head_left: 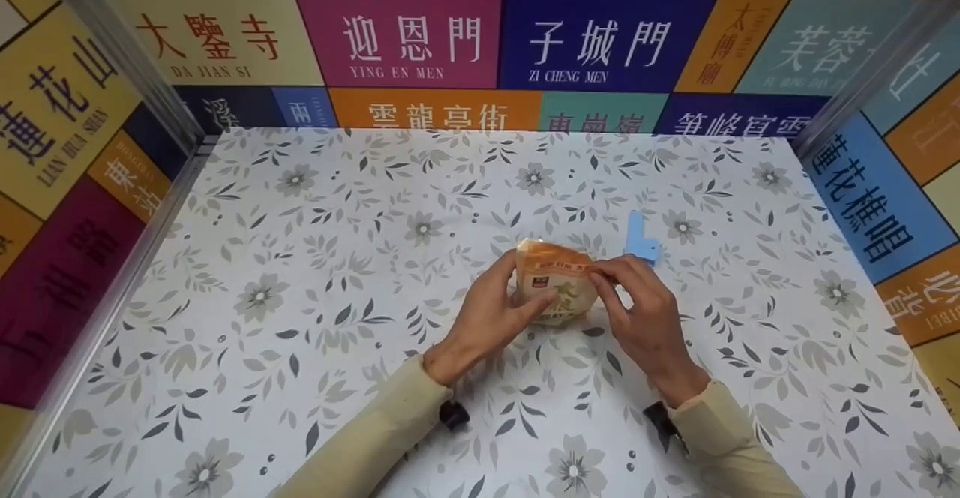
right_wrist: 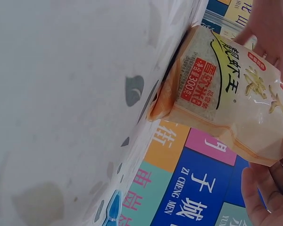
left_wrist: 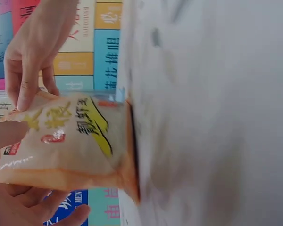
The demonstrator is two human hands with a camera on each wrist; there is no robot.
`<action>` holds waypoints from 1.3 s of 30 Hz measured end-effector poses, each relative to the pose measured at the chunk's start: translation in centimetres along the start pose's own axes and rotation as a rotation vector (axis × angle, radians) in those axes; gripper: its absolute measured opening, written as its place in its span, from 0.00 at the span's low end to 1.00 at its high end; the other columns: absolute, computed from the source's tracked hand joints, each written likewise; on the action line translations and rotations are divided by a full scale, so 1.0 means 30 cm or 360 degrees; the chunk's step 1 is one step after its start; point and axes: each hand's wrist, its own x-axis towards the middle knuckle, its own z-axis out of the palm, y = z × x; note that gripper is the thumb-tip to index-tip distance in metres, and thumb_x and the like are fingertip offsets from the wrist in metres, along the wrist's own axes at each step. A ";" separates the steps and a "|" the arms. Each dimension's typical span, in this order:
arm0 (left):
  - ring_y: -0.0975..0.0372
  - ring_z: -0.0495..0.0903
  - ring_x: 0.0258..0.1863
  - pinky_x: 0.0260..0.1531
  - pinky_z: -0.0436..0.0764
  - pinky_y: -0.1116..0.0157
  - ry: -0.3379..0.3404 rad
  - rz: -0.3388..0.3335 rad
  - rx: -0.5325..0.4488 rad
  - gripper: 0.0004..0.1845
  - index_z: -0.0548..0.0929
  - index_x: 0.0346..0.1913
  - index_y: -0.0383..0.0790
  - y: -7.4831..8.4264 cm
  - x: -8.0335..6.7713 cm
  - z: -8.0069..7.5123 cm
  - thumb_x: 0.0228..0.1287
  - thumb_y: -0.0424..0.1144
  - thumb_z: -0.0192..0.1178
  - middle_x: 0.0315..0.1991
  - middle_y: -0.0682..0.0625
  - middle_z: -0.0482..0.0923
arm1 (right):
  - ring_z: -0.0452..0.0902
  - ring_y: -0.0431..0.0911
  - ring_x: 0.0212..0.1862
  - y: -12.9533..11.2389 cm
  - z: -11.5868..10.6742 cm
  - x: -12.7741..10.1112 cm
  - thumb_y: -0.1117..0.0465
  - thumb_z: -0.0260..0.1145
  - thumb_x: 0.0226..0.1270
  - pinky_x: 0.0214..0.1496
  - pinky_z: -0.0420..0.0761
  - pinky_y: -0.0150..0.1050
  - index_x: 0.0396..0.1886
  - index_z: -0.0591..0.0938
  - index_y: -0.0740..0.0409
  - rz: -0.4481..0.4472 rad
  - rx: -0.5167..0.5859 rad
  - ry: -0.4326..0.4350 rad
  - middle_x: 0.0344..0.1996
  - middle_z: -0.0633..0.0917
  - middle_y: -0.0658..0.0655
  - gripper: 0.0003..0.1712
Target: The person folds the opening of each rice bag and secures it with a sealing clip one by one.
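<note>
Left hand [head_left: 491, 310] grips the rice bag [head_left: 553, 282] by its side, upright on the desk [head_left: 337, 258]; right hand [head_left: 637, 310] pinches its top edge. Best to keep the base planted and the pinch near the seam, so it won't tip toward the blue clip [head_left: 640, 240].

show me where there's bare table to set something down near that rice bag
Free: the wide stretch of table left of the rice bag, and the far strip below the back wall. Crowded: the right, with the blue clip behind the right hand, and the left hand.
</note>
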 end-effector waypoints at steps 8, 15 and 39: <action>0.61 0.86 0.53 0.59 0.82 0.53 0.0123 0.0053 -0.0413 0.19 0.84 0.58 0.43 0.016 0.048 0.014 0.69 0.45 0.71 0.52 0.50 0.88 | 0.84 0.47 0.41 0.000 0.003 0.007 0.70 0.72 0.68 0.52 0.76 0.19 0.42 0.88 0.58 0.0013 -0.0008 0.0003 0.37 0.87 0.55 0.06; 0.65 0.87 0.44 0.49 0.85 0.63 0.0204 0.0064 -0.0541 0.13 0.89 0.51 0.40 0.014 0.054 0.017 0.69 0.42 0.70 0.46 0.48 0.91 | 0.84 0.47 0.40 -0.002 0.002 0.002 0.67 0.71 0.71 0.52 0.75 0.17 0.41 0.89 0.59 0.0022 -0.0004 0.0005 0.36 0.87 0.55 0.03; 0.64 0.87 0.43 0.48 0.85 0.63 0.0143 0.0009 -0.0590 0.11 0.89 0.49 0.40 0.021 0.063 0.010 0.67 0.41 0.71 0.44 0.46 0.91 | 0.83 0.45 0.39 0.002 -0.012 -0.004 0.70 0.74 0.66 0.48 0.79 0.23 0.41 0.89 0.58 -0.0017 -0.0059 0.0033 0.35 0.87 0.55 0.06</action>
